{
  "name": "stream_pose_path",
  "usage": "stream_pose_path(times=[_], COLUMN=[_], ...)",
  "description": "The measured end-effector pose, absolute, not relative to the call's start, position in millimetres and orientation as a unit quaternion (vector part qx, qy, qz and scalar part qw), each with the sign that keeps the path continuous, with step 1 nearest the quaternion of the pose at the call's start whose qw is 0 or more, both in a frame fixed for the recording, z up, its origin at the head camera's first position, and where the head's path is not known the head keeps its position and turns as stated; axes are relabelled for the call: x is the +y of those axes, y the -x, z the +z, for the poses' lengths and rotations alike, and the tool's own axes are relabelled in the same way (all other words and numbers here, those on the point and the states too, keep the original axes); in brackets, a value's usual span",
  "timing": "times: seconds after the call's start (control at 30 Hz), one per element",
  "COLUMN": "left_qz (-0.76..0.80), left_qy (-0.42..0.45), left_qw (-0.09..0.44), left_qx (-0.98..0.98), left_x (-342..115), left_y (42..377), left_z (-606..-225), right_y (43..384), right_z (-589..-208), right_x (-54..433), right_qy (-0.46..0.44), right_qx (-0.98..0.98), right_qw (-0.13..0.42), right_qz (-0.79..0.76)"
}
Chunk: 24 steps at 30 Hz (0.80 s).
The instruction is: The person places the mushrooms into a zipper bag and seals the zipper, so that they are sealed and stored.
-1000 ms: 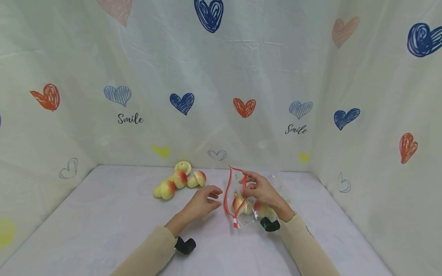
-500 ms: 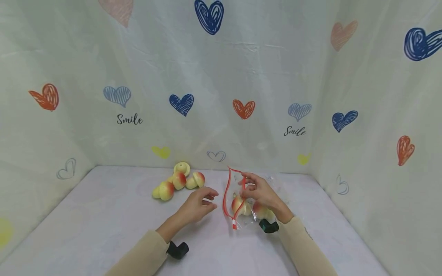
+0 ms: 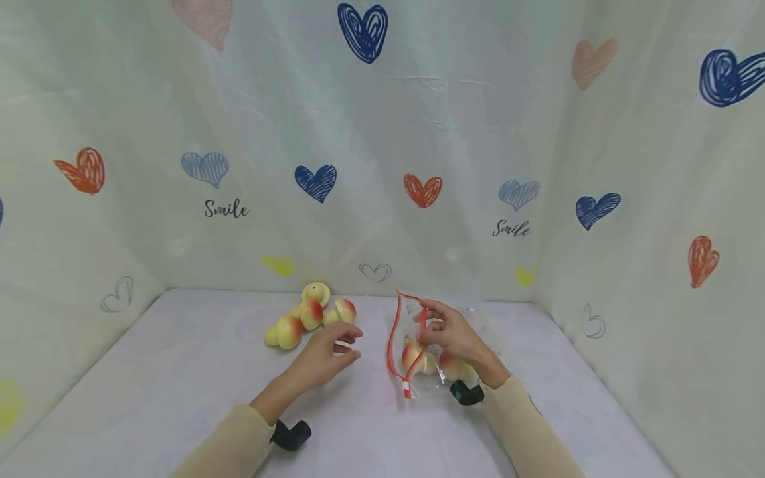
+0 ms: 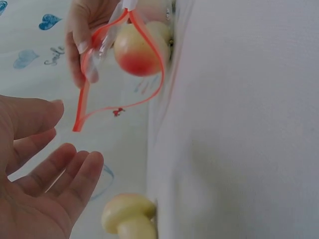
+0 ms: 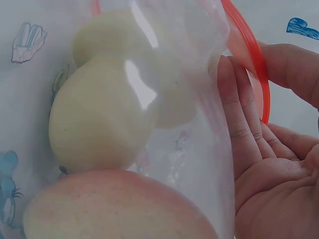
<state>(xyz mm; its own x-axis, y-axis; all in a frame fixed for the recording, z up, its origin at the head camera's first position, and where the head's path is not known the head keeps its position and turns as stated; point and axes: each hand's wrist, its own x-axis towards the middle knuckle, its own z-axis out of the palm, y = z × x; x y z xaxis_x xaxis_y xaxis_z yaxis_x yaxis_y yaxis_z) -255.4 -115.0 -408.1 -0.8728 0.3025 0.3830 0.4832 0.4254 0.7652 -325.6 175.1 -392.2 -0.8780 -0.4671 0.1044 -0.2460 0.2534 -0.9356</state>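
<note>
A clear zip bag (image 3: 391,342) with a red zip edge stands with its mouth held apart, facing left. My right hand (image 3: 451,335) pinches the far side of that red edge between thumb and fingers. Inside the bag lie toy mushrooms, one (image 3: 412,355) close to the mouth and another (image 3: 451,364) deeper in; the right wrist view shows them through the plastic. My left hand (image 3: 325,355) hovers left of the bag, fingers loosely bent and holding nothing. Just beyond it sits a loose toy mushroom (image 3: 344,309), pale yellow with a reddish cap, partly hidden by the hand.
More toy mushrooms lie at the back left of the table: one at the front (image 3: 289,331), one in the middle (image 3: 311,313) and one at the back (image 3: 315,293). A white cloth (image 3: 358,425) covers the table. Heart-printed curtains (image 3: 370,119) enclose the back and sides.
My left hand has moved left, away from the bag mouth and closer to the loose toy mushrooms. The right hand keeps its pinch on the bag's edge.
</note>
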Motion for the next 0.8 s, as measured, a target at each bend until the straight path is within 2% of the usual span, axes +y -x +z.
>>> stream_pose_path(times=[0.37,0.63,0.8], left_qz=[-0.461,-0.438,-0.412], left_qy=[0.223,0.250,0.251], left_qw=[0.130,0.218,0.249], left_qx=[-0.849,-0.836,-0.840], left_x=[-134.5,-149.7,-159.7], left_y=[250.1,253.5,258.6], left_z=[-408.8,-406.9,-407.2], right_y=[324.6,324.3,325.4], right_z=[-392.6,-393.1,-393.3], right_x=[175.6,175.2,175.3], right_qy=[0.227,0.229,0.227], right_qx=[0.785,0.786,0.786], right_qw=[0.097,0.094,0.095], right_qz=[-0.568,-0.567,-0.568])
